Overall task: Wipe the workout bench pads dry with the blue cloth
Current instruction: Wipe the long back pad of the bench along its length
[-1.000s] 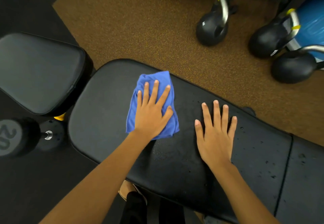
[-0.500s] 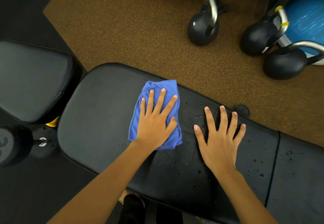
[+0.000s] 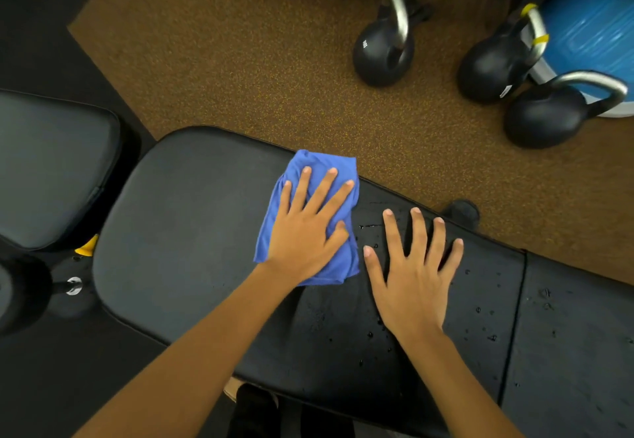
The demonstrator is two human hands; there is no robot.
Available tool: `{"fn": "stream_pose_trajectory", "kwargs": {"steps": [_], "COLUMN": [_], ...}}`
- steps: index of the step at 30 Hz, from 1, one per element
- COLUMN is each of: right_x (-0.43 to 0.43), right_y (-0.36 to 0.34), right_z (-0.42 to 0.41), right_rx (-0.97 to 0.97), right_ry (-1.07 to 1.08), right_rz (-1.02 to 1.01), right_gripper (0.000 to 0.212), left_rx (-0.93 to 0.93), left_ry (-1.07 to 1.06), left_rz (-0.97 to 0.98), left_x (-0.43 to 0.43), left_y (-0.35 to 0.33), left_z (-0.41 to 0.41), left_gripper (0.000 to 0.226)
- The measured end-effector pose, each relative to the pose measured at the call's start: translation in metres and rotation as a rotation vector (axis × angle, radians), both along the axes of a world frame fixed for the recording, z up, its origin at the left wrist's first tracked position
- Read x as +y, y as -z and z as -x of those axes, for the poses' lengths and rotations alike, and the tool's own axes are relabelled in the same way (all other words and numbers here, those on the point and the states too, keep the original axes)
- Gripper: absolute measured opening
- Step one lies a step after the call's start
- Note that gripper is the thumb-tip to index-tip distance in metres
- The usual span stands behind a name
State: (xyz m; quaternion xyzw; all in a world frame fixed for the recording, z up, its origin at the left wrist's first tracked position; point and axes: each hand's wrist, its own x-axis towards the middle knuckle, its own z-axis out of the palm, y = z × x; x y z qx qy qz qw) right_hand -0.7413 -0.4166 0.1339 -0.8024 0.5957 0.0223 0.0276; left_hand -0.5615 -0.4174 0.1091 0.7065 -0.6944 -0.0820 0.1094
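The long black bench pad was matte on its left half, with water droplets beading on the right and on the next pad past the seam. The blue cloth lay bunched near the far edge under a flat left hand. The right hand was spread flat on the wet part just beside it. Three black kettlebells sat on the brown speckled floor beyond, and a separate pad stood off to the left.
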Motion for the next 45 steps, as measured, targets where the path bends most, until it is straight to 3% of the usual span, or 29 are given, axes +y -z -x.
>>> {"fn": "stream_pose_trajectory", "kwargs": {"steps": [3, 8, 12, 16, 22, 29, 33, 36, 42, 45], "right_x": [0.001, 0.001, 0.000, 0.002, 0.007, 0.011, 0.012, 0.012, 0.011, 0.011], "right_y": [0.000, 0.000, 0.000, -0.004, -0.007, -0.008, -0.008, -0.008, -0.008, -0.006], "right_z": [-0.001, 0.000, 0.002, 0.010, 0.028, 0.043, 0.042, 0.041, 0.039, 0.040], "right_rx": [0.004, -0.003, -0.008, -0.037, -0.047, -0.031, -0.005, 0.008, 0.014, 0.010], "right_ry": [0.001, -0.001, -0.020, -0.046, -0.035, -0.021, -0.017, -0.022, -0.021, -0.029], "right_rz": [-0.006, -0.013, -0.012, 0.003, -0.004, -0.009, -0.021, -0.030, -0.029, -0.025], "right_gripper": [0.062, 0.063, 0.063, 0.062, 0.062, 0.062, 0.063, 0.063, 0.061, 0.059], "left_rx": [-0.027, 0.019, 0.028, 0.009, 0.030, 0.022, -0.017, -0.078, -0.127, -0.034], "left_ry": [0.062, -0.206, 0.005, 0.115, -0.183, 0.126, -0.122, -0.231, -0.048, 0.073], "left_rz": [0.005, -0.105, -0.027, 0.038, -0.050, 0.019, -0.017, -0.206, -0.486, -0.312], "left_x": [-0.006, -0.044, -0.024, -0.013, -0.049, -0.032, -0.062, -0.090, -0.117, -0.098], "left_y": [0.002, -0.003, -0.007, -0.001, -0.005, -0.003, -0.004, -0.014, -0.032, -0.029], "left_z": [-0.028, -0.016, 0.023, -0.003, 0.021, 0.013, -0.013, 0.000, 0.045, 0.070], "left_gripper": [0.058, 0.069, 0.058, 0.055, 0.054, 0.052, 0.051, 0.054, 0.051, 0.049]}}
